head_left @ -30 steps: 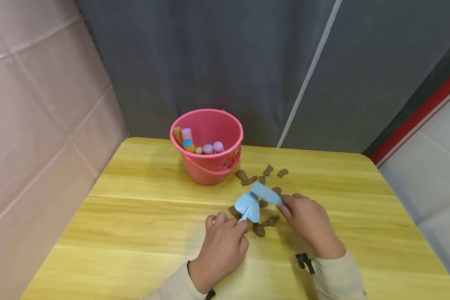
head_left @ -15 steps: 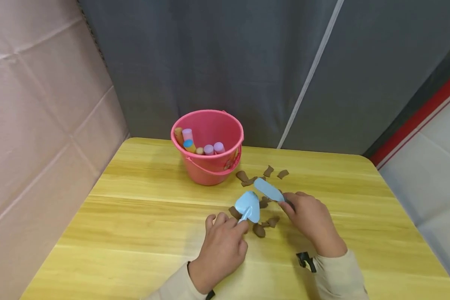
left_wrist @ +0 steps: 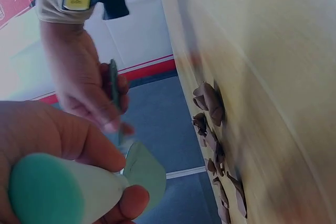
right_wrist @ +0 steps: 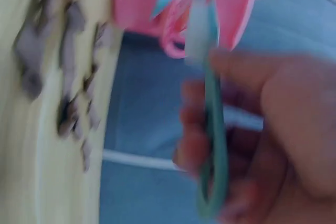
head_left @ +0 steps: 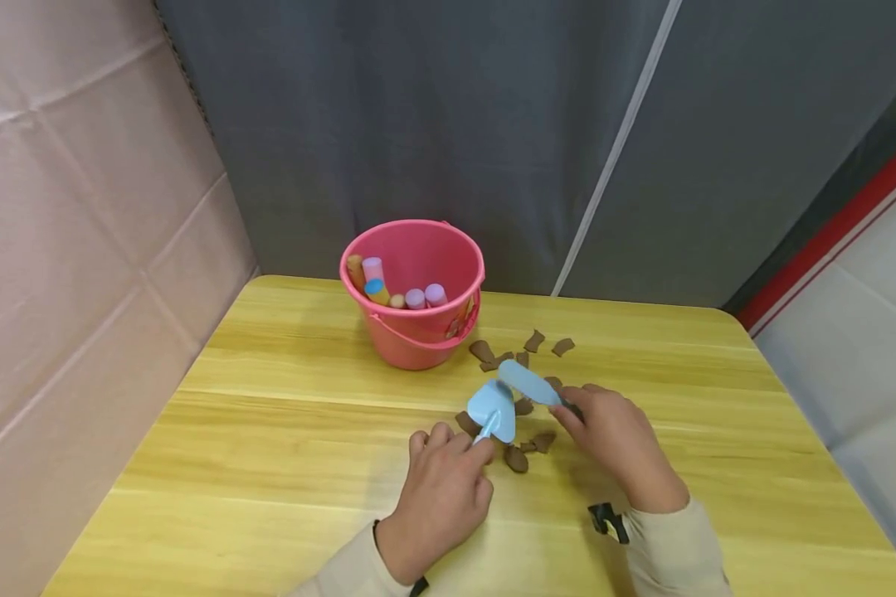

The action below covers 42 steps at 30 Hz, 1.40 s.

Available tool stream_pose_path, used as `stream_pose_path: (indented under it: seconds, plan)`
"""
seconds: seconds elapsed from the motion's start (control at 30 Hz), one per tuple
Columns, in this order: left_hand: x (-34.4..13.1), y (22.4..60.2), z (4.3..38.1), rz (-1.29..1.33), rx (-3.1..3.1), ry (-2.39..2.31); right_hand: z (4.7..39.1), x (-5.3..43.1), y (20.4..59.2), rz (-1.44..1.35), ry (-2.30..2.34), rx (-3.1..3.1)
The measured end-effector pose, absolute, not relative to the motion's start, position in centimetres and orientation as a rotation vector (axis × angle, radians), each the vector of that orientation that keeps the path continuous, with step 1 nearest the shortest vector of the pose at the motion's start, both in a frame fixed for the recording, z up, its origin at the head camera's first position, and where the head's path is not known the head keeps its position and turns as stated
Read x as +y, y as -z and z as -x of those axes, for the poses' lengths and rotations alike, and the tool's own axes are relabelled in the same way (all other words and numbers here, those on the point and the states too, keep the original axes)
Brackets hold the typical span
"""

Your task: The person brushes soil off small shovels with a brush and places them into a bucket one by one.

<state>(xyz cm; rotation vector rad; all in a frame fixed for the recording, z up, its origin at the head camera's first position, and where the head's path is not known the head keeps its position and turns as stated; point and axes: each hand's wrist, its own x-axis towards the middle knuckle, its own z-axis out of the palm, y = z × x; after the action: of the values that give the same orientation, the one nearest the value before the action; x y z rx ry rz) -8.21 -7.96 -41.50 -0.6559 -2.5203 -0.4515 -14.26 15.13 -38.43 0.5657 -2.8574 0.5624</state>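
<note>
My left hand [head_left: 442, 493] grips a small toy shovel [head_left: 493, 410] by its handle, which is white with a teal end in the left wrist view. The light-blue scoop tilts above the table among brown clay pieces [head_left: 516, 458]. In my right hand [head_left: 616, 435] is a flat light-blue blade [head_left: 527, 383] with a green handle [right_wrist: 214, 129], pinched between thumb and fingers. The blade's rounded tip overlaps the upper edge of the scoop in the head view. The blade is blurred in the right wrist view.
Behind the hands stands a pink bucket [head_left: 411, 336] holding several capped tubes [head_left: 373, 269], its handle hanging at the front. More brown scraps [head_left: 563, 346] lie to its right on the yellow wood-grain table [head_left: 269, 464]. A dark grey curtain [head_left: 455, 108] hangs at the table's far edge.
The right hand's blade lifted away from the scoop to the right half a second ago and is back over the scoop's upper edge now. The left hand and shovel have hardly moved.
</note>
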Motion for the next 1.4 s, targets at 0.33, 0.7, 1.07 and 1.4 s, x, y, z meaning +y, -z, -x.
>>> stream_pose_path:
  seconds: [0.33,0.7,1.07,1.4]
  plan:
    - [-7.95,41.30,8.23,0.668,-2.577,0.480,14.15,15.22,38.18,-0.494,-0.501,-2.861]
    - [-7.97,41.37,8.49,0.691,-2.567,0.485,13.88,14.44,38.41,-0.740,-0.701,-2.839]
    - [-7.89,41.24,8.65,0.670,-2.559,0.404,13.52,14.47,38.12,-0.695,-0.627,-2.767]
    - [-7.82,41.20,8.41,0.678,-2.534,0.420,13.53,14.90,38.28,-0.428,-0.574,-2.825]
